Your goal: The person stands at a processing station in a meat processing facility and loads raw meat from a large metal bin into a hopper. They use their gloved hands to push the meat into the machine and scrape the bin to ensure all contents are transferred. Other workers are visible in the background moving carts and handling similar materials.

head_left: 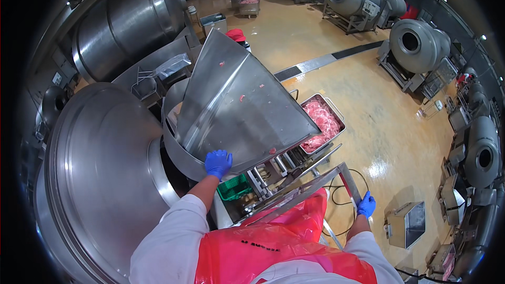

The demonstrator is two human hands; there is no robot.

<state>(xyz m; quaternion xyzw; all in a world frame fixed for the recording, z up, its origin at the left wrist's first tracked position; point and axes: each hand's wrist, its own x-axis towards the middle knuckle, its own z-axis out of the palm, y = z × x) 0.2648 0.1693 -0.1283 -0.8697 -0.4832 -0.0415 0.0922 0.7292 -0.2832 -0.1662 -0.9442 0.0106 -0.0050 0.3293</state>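
while the left hand (pixel 219 163) lies spread at the edge of the chute (pixel 236 110), just right of the drum (pixel 105 179), the right hand (pixel 366 205), well apart and farther from the drum, grips the rail (pixel 349 183). if that grip slipped, balance might go; a knock could send scraps (pixel 242 98) sliding off. the chute's pointed corner faces away from the drum, its long axis seemingly slanting likewise.
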